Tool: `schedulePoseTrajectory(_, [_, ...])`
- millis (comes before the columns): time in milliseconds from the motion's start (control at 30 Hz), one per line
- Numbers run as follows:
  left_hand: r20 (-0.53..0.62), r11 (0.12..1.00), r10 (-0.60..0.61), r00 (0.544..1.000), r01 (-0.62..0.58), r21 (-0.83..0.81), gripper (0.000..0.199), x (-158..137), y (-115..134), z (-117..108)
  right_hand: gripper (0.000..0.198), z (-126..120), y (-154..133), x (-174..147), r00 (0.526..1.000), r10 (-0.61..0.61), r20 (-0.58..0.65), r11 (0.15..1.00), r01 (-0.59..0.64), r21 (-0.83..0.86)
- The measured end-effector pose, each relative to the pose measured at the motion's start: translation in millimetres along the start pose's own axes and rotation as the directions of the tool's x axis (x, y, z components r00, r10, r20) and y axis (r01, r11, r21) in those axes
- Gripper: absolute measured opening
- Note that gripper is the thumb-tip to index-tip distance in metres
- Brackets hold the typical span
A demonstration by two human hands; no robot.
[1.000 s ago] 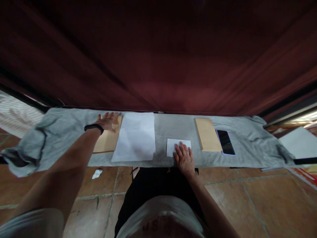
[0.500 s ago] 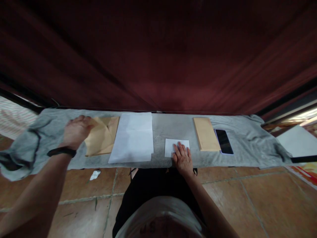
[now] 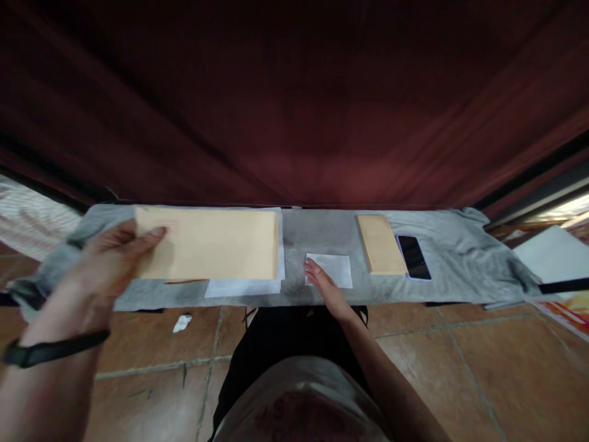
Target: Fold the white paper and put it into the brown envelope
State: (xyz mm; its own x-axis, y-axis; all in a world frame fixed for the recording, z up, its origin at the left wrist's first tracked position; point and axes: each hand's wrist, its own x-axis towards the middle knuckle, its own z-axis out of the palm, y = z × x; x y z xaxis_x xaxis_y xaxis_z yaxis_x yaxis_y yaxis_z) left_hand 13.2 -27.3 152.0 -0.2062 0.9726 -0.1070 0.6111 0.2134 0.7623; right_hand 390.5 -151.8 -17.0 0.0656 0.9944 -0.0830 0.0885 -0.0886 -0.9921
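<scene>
Pinched by its left end in my left hand [image 3: 122,248], a tan paper envelope [image 3: 216,244] is raised above the cloth. It covers most of the large white sheets [image 3: 243,287] and nearly all of the tan paper lying below. My right hand [image 3: 322,282] is turned on edge at the left side of a small folded white paper [image 3: 338,270], its fingers stretched out and holding nothing. Whether those fingers touch the paper I cannot tell. To the right lies a stack of tan envelopes [image 3: 381,245].
A phone [image 3: 414,258] with a purple edge lies right of the envelope stack. Grey cloth [image 3: 464,252] covers the narrow table. A dark red curtain [image 3: 294,123] hangs behind it. A scrap of white paper [image 3: 182,323] is on the tiled floor.
My left hand has lifted an envelope from the left pile and brought it over the white sheets. My right hand has tilted up from lying flat on the small paper and shifted left.
</scene>
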Motion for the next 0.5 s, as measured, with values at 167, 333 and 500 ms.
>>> schedulePoseTrajectory(167, [0.288,0.919,0.026,0.957,0.091,-0.384,0.058,-36,10,110,0.071,1,-33,-10,0.993,0.077,0.093,0.903,-0.109,0.415])
schedulePoseTrajectory(333, [0.44,0.883,0.007,0.898,0.201,-0.424,0.046,-42,-10,150,0.043,-14,-29,-23,0.981,0.193,-0.018,0.879,-0.165,0.448])
schedulePoseTrajectory(500, [0.478,0.879,-0.075,0.875,0.284,-0.383,0.052,-39,-20,153,0.027,-26,-19,-31,0.949,0.268,0.164,0.786,-0.314,0.533])
